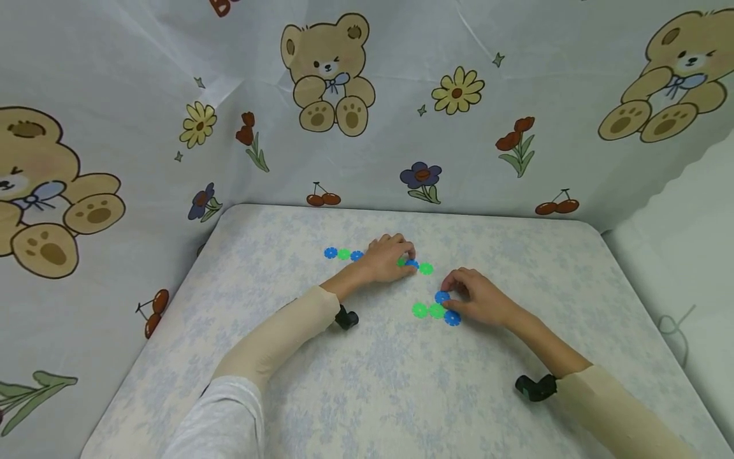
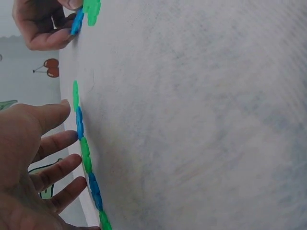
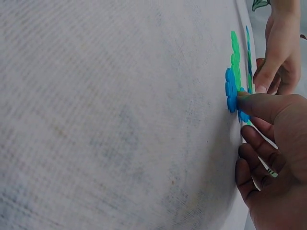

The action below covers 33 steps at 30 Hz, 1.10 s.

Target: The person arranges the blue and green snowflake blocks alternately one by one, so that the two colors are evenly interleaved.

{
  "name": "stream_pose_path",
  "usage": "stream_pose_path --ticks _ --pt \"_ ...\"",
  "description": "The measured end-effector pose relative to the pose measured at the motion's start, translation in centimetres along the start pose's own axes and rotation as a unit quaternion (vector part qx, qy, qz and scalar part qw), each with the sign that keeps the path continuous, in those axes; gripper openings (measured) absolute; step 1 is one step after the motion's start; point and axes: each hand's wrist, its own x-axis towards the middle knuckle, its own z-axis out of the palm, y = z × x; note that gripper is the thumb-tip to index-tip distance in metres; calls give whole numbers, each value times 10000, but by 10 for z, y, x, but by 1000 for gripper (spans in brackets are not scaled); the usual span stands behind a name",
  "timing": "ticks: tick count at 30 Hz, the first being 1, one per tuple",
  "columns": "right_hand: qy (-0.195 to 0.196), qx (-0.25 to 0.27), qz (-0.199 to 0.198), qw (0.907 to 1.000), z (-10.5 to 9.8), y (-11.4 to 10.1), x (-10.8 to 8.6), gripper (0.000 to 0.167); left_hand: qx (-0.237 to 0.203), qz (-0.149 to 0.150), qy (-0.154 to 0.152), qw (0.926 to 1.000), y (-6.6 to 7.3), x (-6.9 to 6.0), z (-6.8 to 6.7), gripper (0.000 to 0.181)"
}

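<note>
A row of blue and green notched plastic discs [image 1: 344, 254] runs across the table, its middle hidden under my left hand [image 1: 388, 258]. In the left wrist view that hand's fingers [image 2: 60, 143] are spread and touch the row's edge. Nearer to me, my right hand [image 1: 482, 298] pinches a blue disc [image 1: 441, 297] between thumb and index finger. This disc lies against a small cluster with two green discs [image 1: 420, 310] and another blue disc [image 1: 452, 318]. Whether the pieces interlock cannot be seen. The right wrist view shows the thumb [image 3: 259, 103] against the blue pieces.
A pale blue patterned cloth covers the table [image 1: 355, 382]. Behind it hangs a sheet [image 1: 390, 51] printed with bears and flowers. Black wrist cameras [image 1: 536, 387] sit at both sleeves. A thin cable [image 1: 679, 331] lies past the table's right edge.
</note>
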Motion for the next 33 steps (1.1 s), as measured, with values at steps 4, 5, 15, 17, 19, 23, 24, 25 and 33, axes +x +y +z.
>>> stream_pose_path --ticks 4,5,15,17,19,23,24,25,33 --pt "36 134 102 9999 2 1 1 22 -43 82 19 10000 1 1 2 31" --pt "51 146 117 9998 2 2 1 23 -56 116 29 9999 2 2 3 33" --pt "216 184 202 9994 2 3 5 24 -212 237 110 9994 7 13 9 31" --pt "259 168 209 9993 3 3 6 23 -216 228 67 9995 9 12 10 29" --pt "310 137 222 9992 3 4 7 23 -203 208 72 9996 10 12 12 27" --pt "430 54 261 9987 3 6 9 23 -202 184 157 9995 11 13 15 26" --pt "458 35 292 9985 3 6 10 23 -202 185 180 9995 11 13 15 26" --pt "485 25 314 9983 3 7 11 23 -192 186 207 9994 11 14 15 26" --pt "610 76 525 9967 1 12 17 23 -180 195 248 9993 13 17 17 26"
